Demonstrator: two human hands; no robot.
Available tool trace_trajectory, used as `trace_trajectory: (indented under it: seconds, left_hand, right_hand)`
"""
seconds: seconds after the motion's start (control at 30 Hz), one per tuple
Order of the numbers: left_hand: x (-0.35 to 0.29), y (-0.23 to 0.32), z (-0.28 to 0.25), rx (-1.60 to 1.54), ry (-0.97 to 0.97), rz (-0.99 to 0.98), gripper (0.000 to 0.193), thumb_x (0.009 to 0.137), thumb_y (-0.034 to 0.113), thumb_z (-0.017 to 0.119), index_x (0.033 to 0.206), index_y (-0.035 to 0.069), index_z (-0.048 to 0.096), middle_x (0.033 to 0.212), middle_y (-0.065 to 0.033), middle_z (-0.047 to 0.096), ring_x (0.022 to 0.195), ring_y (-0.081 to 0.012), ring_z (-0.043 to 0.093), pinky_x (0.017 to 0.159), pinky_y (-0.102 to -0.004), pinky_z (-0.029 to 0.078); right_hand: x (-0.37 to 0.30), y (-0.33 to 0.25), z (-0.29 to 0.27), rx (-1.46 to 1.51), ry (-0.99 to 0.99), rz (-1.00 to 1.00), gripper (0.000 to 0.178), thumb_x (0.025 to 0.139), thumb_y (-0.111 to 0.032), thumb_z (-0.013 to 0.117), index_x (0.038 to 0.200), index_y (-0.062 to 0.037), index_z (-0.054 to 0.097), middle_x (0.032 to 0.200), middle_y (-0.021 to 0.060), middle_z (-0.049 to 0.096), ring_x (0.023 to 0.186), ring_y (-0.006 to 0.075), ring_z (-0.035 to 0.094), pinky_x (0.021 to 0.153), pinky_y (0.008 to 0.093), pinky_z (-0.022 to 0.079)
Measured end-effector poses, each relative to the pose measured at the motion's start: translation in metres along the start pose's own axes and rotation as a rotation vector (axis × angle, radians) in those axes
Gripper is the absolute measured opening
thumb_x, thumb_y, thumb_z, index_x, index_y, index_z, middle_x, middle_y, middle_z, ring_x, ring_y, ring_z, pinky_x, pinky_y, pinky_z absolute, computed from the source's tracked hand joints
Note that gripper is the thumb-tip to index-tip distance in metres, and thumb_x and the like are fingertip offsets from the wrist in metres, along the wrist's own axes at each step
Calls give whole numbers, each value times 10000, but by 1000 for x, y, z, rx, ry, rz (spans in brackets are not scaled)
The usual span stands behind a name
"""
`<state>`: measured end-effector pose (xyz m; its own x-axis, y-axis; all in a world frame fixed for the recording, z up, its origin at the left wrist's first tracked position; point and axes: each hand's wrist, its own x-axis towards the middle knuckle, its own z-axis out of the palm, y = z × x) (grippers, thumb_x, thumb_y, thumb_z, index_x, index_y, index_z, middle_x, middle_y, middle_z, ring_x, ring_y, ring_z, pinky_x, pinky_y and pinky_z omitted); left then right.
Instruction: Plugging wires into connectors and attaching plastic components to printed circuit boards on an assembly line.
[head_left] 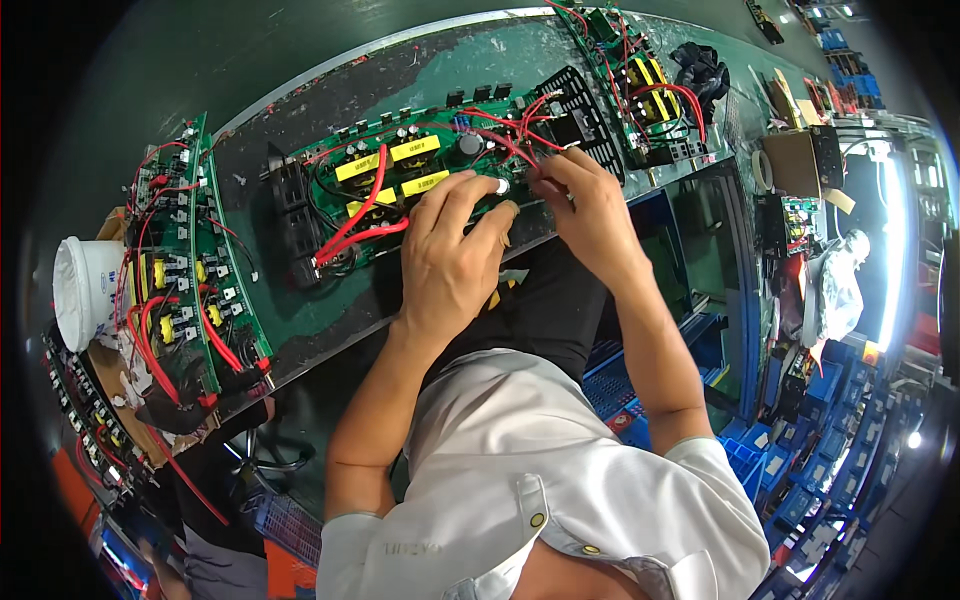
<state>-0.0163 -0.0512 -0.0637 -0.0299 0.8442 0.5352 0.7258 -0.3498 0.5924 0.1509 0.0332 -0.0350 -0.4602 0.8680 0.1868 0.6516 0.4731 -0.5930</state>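
on the green workbench, the populated circuit board lies just ahead of my hands. my left hand curls over its near edge; apart, my right hand bends by the red wires. i cannot tell whether either grips anything.

On the bench, the left hand lies over the near edge of a green circuit board; the right hand touches red wires near a black slotted end piece.
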Motion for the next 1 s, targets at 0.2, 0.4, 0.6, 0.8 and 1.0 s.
trace_trajectory:
  seconds: [0.2, 0.4, 0.6, 0.8, 1.0]
  left_hand:
    - [0, 0, 0, 7, -9, -1, 198, 777, 37, 682, 972, 53, 720, 1141, -78, 630, 1141, -290, 576, 963, -410, 467]
    - [-1, 0, 1, 18, -17, -13, 237, 759, 1, 680, 986, 55, 720, 1143, -80, 630, 1138, -300, 577, 968, -420, 463]
    - [2, 3, 2, 31, -20, -24, 247, 749, -23, 689, 984, 50, 720, 1134, -82, 636, 1132, -317, 578, 974, -437, 457]
    - [4, 5, 4, 140, -42, -13, 198, 784, 30, 704, 981, 44, 722, 1142, -101, 620, 1115, -321, 570, 957, -429, 460]
    - [6, 11, 4, 149, -69, 17, 212, 786, 22, 683, 995, 40, 717, 1151, -108, 612, 1132, -335, 558, 990, -457, 438]
  right_hand:
    - [9, 10, -15, 62, -204, -103, 133, 844, 38, 661, 971, -3, 667, 919, 138, 620, 819, 337, 646, 716, 392, 513]
    - [13, 6, -16, 44, -244, -87, 101, 833, 41, 661, 929, 12, 647, 915, 152, 636, 852, 360, 653, 730, 415, 518]
    - [17, 7, -19, -130, -262, -158, 89, 831, -32, 670, 917, -15, 660, 887, 139, 651, 825, 366, 655, 697, 430, 536]
    - [20, 0, -20, -307, -282, -304, 137, 735, -29, 613, 869, -36, 643, 879, 113, 636, 794, 354, 662, 649, 442, 541]
    - [14, 8, -17, -273, -206, -332, 110, 770, -75, 631, 866, -24, 623, 868, 125, 632, 751, 329, 680, 596, 430, 543]
